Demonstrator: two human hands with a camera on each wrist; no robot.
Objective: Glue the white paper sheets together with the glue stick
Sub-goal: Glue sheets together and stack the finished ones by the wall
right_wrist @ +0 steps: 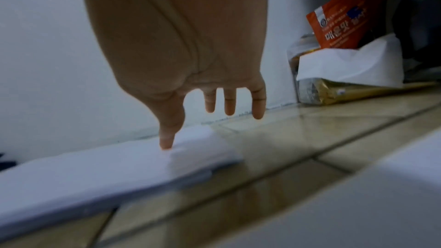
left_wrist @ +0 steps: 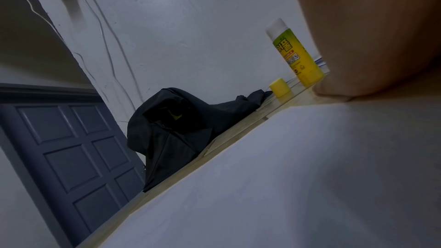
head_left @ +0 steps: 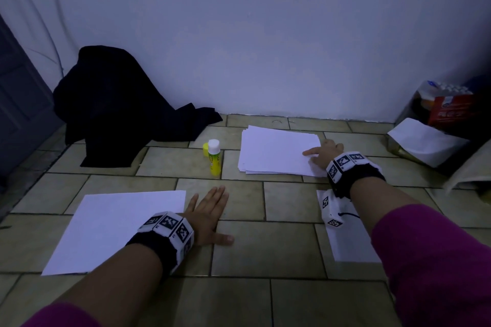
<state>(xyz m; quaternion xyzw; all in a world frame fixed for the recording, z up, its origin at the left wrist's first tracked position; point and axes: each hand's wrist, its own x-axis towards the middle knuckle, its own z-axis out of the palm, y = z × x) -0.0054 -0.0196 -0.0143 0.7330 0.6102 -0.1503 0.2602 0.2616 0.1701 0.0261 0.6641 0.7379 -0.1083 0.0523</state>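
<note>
White paper stack [head_left: 276,151] lies by the wall, the right hand [head_left: 322,154] touching its near corner with one straight finger; several sheets could drag off together. Flat and empty, the left hand [head_left: 210,214] rests beside one single sheet [head_left: 117,228]. One uncapped glue stick [head_left: 214,158] stands between, its one cap [head_left: 205,149] beside it.

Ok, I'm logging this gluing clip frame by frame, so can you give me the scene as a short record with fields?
surface: tiled floor
glue stick: upright, uncapped, untouched
yellow cap: on the floor beside the stick
paper stack: right of the glue stick
single sheet: flat, near left
left hand: flat on the floor beside the single sheet
right hand: a fingertip touching the stack's right edge
</note>
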